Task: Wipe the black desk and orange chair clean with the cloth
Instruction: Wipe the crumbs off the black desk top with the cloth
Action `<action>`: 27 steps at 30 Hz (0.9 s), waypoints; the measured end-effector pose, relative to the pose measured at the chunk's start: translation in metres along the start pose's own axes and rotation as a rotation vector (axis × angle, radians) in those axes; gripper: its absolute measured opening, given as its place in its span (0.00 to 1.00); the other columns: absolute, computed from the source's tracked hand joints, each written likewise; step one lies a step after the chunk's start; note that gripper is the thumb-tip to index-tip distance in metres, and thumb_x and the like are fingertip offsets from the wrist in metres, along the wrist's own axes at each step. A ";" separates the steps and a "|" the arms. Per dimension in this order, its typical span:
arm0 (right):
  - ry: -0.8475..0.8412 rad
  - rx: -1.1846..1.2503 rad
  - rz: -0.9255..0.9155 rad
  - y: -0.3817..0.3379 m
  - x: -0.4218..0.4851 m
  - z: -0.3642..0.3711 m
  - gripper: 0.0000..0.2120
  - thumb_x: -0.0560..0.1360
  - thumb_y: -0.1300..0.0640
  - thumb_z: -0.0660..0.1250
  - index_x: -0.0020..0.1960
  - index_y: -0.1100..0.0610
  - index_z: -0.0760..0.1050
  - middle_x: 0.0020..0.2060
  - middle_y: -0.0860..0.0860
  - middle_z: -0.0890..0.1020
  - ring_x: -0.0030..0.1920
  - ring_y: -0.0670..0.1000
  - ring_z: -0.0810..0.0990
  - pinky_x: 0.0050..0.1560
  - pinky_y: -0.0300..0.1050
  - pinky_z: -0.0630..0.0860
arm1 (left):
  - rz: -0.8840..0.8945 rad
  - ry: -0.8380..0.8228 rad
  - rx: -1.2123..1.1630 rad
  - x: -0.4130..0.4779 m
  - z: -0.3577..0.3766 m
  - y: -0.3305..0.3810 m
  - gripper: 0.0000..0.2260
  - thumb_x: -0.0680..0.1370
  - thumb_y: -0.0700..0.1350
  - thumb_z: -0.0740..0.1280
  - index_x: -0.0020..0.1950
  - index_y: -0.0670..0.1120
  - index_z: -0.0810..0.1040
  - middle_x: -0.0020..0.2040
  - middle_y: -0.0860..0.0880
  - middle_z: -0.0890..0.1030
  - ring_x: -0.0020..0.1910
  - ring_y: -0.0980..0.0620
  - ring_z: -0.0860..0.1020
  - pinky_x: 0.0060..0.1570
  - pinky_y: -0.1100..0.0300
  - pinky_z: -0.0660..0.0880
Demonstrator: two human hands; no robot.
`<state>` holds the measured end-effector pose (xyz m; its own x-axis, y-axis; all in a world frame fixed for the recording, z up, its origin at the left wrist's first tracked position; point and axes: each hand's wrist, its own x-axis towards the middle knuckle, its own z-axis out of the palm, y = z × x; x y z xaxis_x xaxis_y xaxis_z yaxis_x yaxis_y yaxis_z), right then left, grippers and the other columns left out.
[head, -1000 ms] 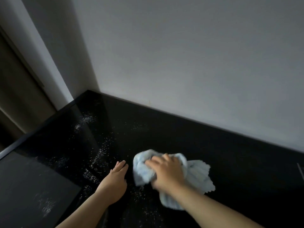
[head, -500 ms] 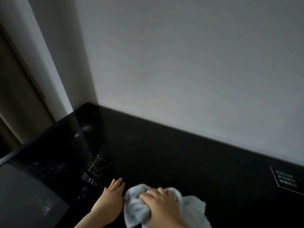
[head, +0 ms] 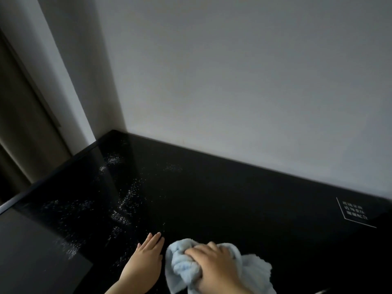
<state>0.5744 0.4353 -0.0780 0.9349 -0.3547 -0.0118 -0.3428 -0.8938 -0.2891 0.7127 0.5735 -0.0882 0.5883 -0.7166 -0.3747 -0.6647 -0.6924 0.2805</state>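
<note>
Head view: right hand, its grip clenched on the bunched pale-blue cloth, presses it onto the black bench at the near edge; left hand, grip released, lies flat on the surface just beside the cloth. Over the last second both hands have slipped toward the frame's lower edge and a printed label has entered at right. White specks remain left of the hands, so wiping appears unfinished; the orange chair is out of view.

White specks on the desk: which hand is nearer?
Left. The left hand lies flat beside the specks; the right hand, gripping the cloth, is farther right.
</note>
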 end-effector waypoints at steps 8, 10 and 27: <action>0.084 -0.099 0.579 0.068 -0.006 -0.029 0.17 0.73 0.48 0.57 0.62 0.41 0.66 0.57 0.42 0.75 0.57 0.49 0.72 0.51 0.50 0.66 | 0.020 0.019 -0.015 -0.006 0.007 -0.002 0.23 0.83 0.46 0.48 0.77 0.47 0.47 0.78 0.52 0.44 0.76 0.49 0.40 0.74 0.53 0.44; 0.000 -0.086 0.393 0.030 -0.017 -0.007 0.23 0.71 0.46 0.60 0.66 0.40 0.63 0.62 0.42 0.72 0.60 0.51 0.70 0.54 0.50 0.64 | 0.008 0.045 -0.016 -0.009 0.010 -0.001 0.23 0.83 0.47 0.49 0.77 0.48 0.48 0.78 0.52 0.44 0.76 0.50 0.40 0.74 0.53 0.44; 0.187 -0.075 0.286 0.008 -0.043 0.002 0.25 0.69 0.46 0.66 0.65 0.43 0.67 0.58 0.46 0.77 0.53 0.53 0.77 0.48 0.50 0.71 | 0.023 0.121 -0.047 -0.027 0.011 0.008 0.22 0.83 0.48 0.49 0.77 0.50 0.52 0.78 0.54 0.49 0.76 0.53 0.44 0.75 0.56 0.45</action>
<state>0.5317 0.4436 -0.0819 0.7691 -0.6320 0.0953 -0.6010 -0.7658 -0.2287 0.6859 0.5881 -0.0856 0.6264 -0.7353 -0.2589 -0.6582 -0.6768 0.3298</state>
